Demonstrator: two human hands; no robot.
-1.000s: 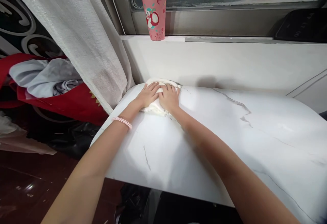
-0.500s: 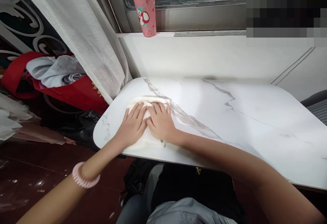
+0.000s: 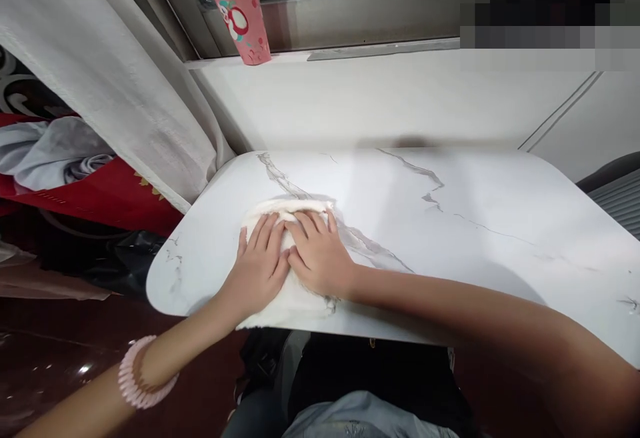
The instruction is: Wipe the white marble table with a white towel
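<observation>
- Pressing the white cloth against the table with both palms is, in my judgement, the step in hand; it looks to me like wiping of the surface.
- I find the cloth on the left part of the table top, under the two hands. Its lower border reaches the near edge of the table; I cannot tell whether some of it hangs over. Along its far side I see a raised fold.
- For the next move, I think flat palms and equal pressure are called for, so that the cloth slides as one piece and does not bunch more at this fold.
- Close to the near edge, I would also be careful that the cloth does not slip off the table.
- The left hand lies on the cloth with its fingers extended and a little apart; it is not clenched, and it pushes down rather than grasps.
- The right hand rests in the same manner, fingers spread over the right part of the cloth.
- The thumbs are next to each other; I cannot tell whether they touch, nor whether any fingertip pinches the fold.
</observation>
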